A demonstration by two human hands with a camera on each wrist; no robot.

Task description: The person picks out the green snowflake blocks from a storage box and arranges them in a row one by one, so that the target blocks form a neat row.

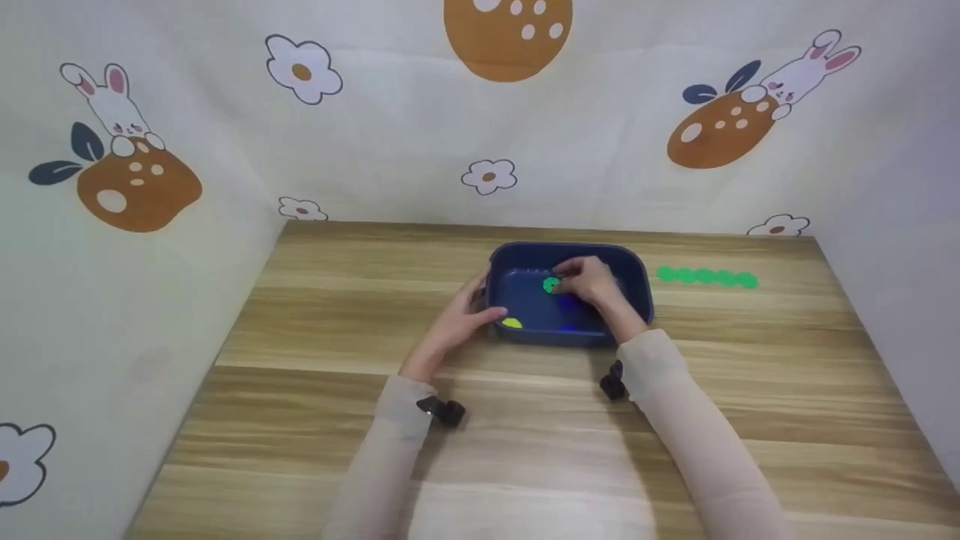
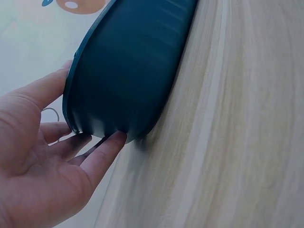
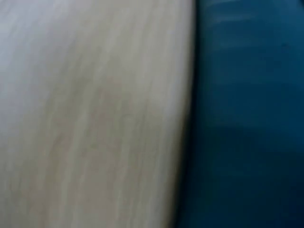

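Observation:
A dark blue rectangular basin [image 1: 525, 337] sits on the table. At its left end, my left hand [image 1: 459, 315] holds the rim, thumb over the edge and the other fingers against the outer wall, as the left wrist view also shows. Inside the basin, my right hand [image 1: 589, 281] pinches a green notched disc [image 1: 550, 286] between thumb and fingers. A yellow piece [image 1: 512, 323] lies in the near left corner. Bright blue pieces [image 1: 568, 328] are hard to make out against the basin floor. The right wrist view is blurred and shows only basin wall and table, no hand.
To the right of the basin, a row of several green notched discs [image 1: 706, 277] lies on the wooden table [image 1: 315, 300]. A patterned cloth wall [image 1: 390, 135] stands along the table's back and sides. Dark wrist cameras [image 1: 448, 412] hang under both sleeves.

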